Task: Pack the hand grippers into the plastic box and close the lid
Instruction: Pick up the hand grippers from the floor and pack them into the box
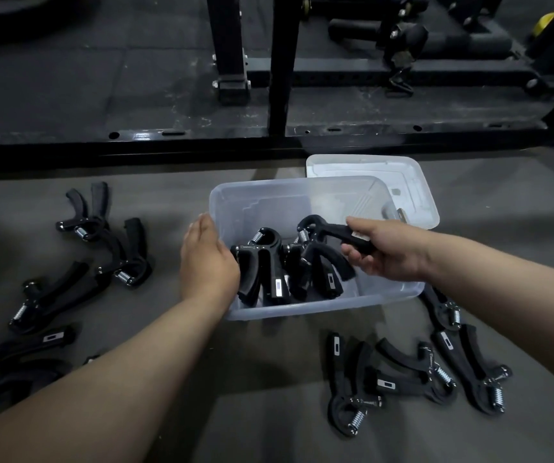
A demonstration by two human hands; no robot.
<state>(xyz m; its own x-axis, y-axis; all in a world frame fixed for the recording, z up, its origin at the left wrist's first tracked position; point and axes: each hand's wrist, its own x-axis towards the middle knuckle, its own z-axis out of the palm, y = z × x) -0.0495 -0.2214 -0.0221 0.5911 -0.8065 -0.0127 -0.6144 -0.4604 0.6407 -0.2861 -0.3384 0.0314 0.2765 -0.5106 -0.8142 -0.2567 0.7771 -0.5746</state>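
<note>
Box: several hand grippers inside; lid off.
Your right hand: clenched round another gripper.
Your left hand: fingers straight, against box wall.

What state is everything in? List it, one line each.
plastic box: open, partly filled
lid: off, behind the box
held hand gripper: gripped by right hand, over box
packed hand grippers: inside box
loose hand grippers: on floor, both sides
left hand: on box's left rim

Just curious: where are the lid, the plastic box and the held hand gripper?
lid (415, 187): head view, flat panel.
plastic box (302, 310): head view, near wall.
held hand gripper (334, 230): head view, upper handle.
</note>
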